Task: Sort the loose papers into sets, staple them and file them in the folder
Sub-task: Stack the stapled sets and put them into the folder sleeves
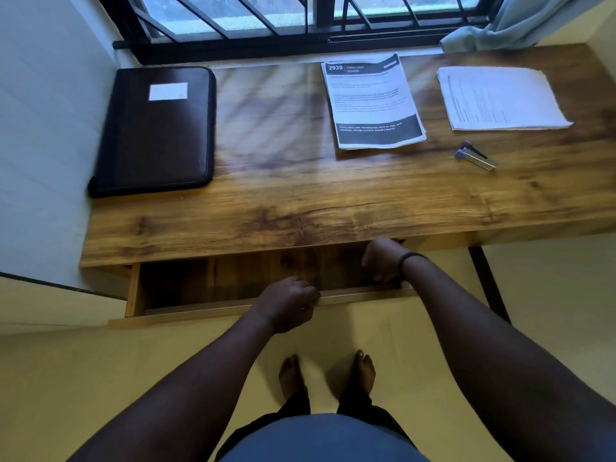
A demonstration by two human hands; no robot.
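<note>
Glossy wood-grain desk [300, 201]; matt dark leather-look folder [156, 135] with stitched edge; white paper sets [373, 101]; shiny metal stapler [476, 156]

I saw a home study corner: wooden desk [300, 201] beneath a barred window [300, 25], curtain [520, 25], bare feet [326, 375].

Long wooden desk top [300, 201] with dark grain, set under a barred window. At its left end, lying flat, a dark brown zipped leather folder [156, 135] with a white label. Right of the middle, a printed set of papers [371, 101] with black header and footer bands. Further right, apart from it, a plain white paper stack [500, 98]. Nearer the front edge, a small silver stapler with purple ends [475, 155].
</note>
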